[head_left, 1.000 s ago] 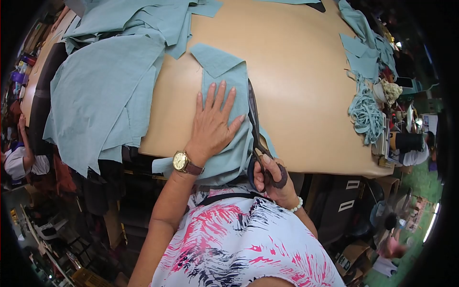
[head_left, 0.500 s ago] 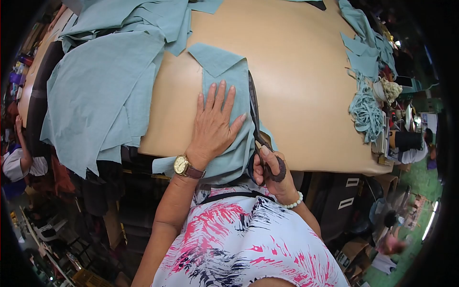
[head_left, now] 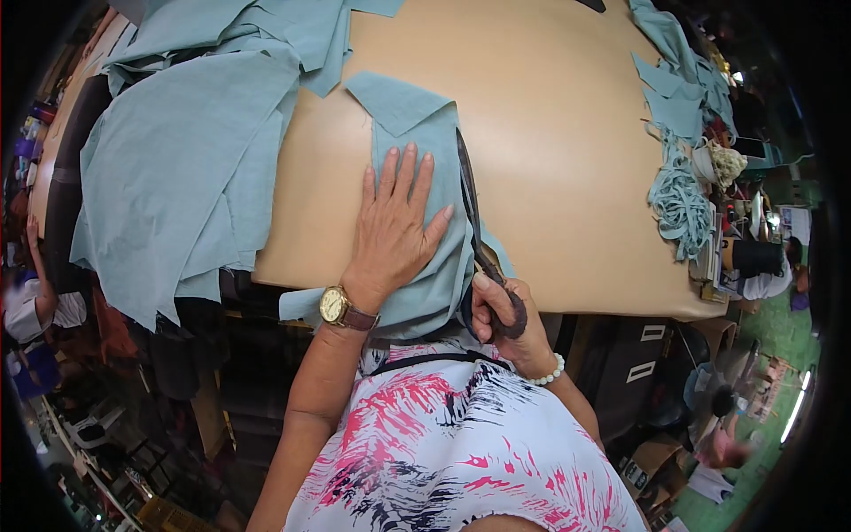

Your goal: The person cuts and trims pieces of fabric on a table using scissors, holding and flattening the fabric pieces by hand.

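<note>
My left hand [head_left: 396, 229] lies flat with fingers spread on a folded piece of blue-green fabric [head_left: 403, 106], pressing it to the table. The fabric's near end hangs in folds over the table's front edge, against my body. My right hand [head_left: 512, 324] is wrapped round the handles of large dark scissors [head_left: 472, 199]. Their long blades run along the fabric's right edge, tips near its upper right corner. Whether fabric lies between the blades I cannot tell. A wristwatch [head_left: 333, 305] is on my left wrist.
Stacked blue-green fabric pieces [head_left: 182, 168] cover the table's left side and overhang its front edge. On the right lie a tangle of fabric strips [head_left: 681, 202] and more cut pieces [head_left: 675, 97]. The tan table [head_left: 567, 177] ends just before my body. Another person's arm [head_left: 40, 266] is at far left.
The scissors' blades look closer together and lie along the fabric's right edge. My left hand stays flat in the same place on the fabric. The whole view has shifted slightly.
</note>
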`<action>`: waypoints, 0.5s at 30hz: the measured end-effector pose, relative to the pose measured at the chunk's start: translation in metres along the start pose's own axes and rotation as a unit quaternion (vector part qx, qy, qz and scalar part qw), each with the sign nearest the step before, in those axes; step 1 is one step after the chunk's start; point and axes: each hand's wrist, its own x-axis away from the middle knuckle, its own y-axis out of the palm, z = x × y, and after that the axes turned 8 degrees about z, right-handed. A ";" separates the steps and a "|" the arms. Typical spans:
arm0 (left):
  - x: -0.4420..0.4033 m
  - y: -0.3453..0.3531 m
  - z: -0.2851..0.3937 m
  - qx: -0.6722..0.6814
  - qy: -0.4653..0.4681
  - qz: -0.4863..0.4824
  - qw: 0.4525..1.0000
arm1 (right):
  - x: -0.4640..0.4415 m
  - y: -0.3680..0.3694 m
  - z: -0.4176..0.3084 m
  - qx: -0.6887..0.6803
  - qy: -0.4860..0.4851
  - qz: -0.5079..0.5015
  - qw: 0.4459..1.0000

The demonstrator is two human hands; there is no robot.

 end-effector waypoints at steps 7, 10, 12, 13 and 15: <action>0.000 0.001 0.000 -0.007 0.002 -0.004 1.000 | 0.002 0.003 0.001 0.032 -0.002 0.007 0.999; -0.001 0.001 0.001 -0.011 0.002 -0.008 1.000 | 0.002 0.005 -0.002 0.035 0.018 0.024 0.999; -0.001 0.000 0.002 -0.011 0.003 -0.010 1.000 | 0.001 0.003 -0.001 0.057 0.005 0.011 0.998; -0.001 0.000 0.002 -0.011 0.003 -0.010 1.000 | 0.000 0.002 -0.001 0.069 -0.001 0.004 0.998; -0.003 -0.003 0.001 0.002 0.000 -0.013 1.000 | 0.001 0.001 -0.003 0.064 0.001 -0.005 0.998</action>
